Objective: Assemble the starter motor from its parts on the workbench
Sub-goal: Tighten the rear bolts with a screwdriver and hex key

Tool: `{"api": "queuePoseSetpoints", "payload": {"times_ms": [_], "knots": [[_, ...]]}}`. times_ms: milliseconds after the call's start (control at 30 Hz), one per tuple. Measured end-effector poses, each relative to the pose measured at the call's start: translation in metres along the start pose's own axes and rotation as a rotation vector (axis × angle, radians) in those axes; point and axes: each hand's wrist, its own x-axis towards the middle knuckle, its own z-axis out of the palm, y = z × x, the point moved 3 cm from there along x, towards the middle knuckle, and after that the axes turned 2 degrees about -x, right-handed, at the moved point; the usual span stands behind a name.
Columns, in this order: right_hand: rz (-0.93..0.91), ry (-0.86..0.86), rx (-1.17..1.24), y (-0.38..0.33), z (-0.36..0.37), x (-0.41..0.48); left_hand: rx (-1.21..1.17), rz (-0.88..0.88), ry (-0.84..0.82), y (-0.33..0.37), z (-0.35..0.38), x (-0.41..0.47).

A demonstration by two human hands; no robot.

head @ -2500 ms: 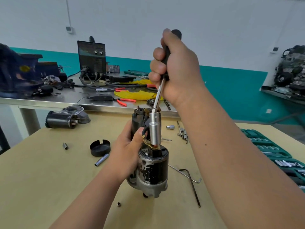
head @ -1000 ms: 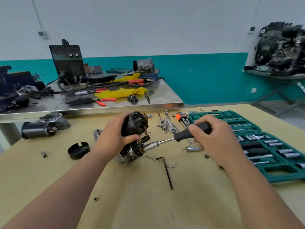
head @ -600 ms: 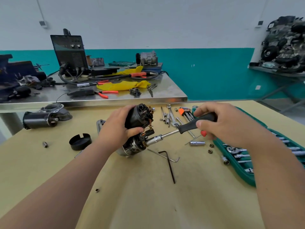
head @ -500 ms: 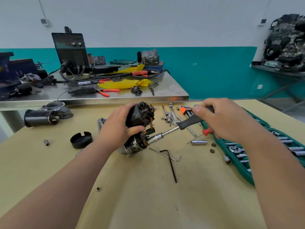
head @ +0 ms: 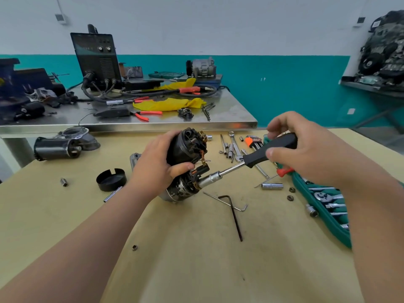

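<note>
Our left hand (head: 157, 169) grips the motor (head: 182, 190), which sits tilted at the middle of the wooden surface (head: 196, 259). Our right hand (head: 306, 154) holds the black handle of a driver (head: 269, 147), its socket tip against the motor's end.

Left grip (head: 157, 166): curled round the starter motor (head: 184, 147), thumb in front.
Right grip (head: 306, 154): holds the driver handle (head: 262, 153), thumb on its near side, forefinger raised.
Arms (head: 87, 248): both bare, reaching forward, converging.

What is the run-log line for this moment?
left hand grips starter motor | right hand holds socket driver | socket on motor's brush end | motor tilted
</note>
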Motion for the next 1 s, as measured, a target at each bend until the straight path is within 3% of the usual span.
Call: {"api": "queuePoseSetpoints", "payload": {"times_ms": [67, 167, 200, 333, 467, 500, 633, 800, 833, 933, 1000], "knots": [[-0.006, 0.003, 0.067, -0.004, 0.001, -0.004, -0.011, 0.004, -0.010, 0.001, 0.000, 0.000], [0.032, 0.197, -0.305, -0.003, 0.005, 0.003, -0.026, -0.016, -0.022, 0.001, -0.001, 0.001], [0.030, 0.205, -0.311, -0.003, 0.006, 0.003, -0.027, -0.020, -0.020, 0.001, -0.001, 0.001], [0.013, 0.002, 0.220, -0.004, 0.003, -0.006, -0.009, -0.004, -0.009, 0.002, -0.002, 0.000], [0.019, 0.299, -0.225, -0.007, 0.009, -0.005, -0.010, -0.003, -0.006, -0.002, 0.000, 0.000], [0.014, 0.287, -0.223, -0.006, 0.010, -0.005, -0.011, -0.004, -0.004, -0.002, 0.000, -0.001], [-0.009, 0.001, 0.239, -0.002, 0.001, -0.015, 0.003, -0.006, 0.006, -0.001, 0.000, -0.001], [-0.041, 0.352, -0.231, -0.006, 0.012, -0.010, 0.005, -0.013, 0.004, 0.001, 0.000, -0.001], [-0.030, 0.347, -0.210, -0.002, 0.014, -0.008, 0.004, -0.015, 0.004, 0.000, 0.000, -0.001], [-0.006, 0.085, 0.290, 0.001, 0.008, -0.012, -0.017, 0.001, 0.013, -0.001, 0.000, -0.001], [-0.021, 0.065, 0.318, 0.002, 0.006, -0.014, -0.024, 0.015, 0.024, 0.000, 0.000, -0.001]]}}
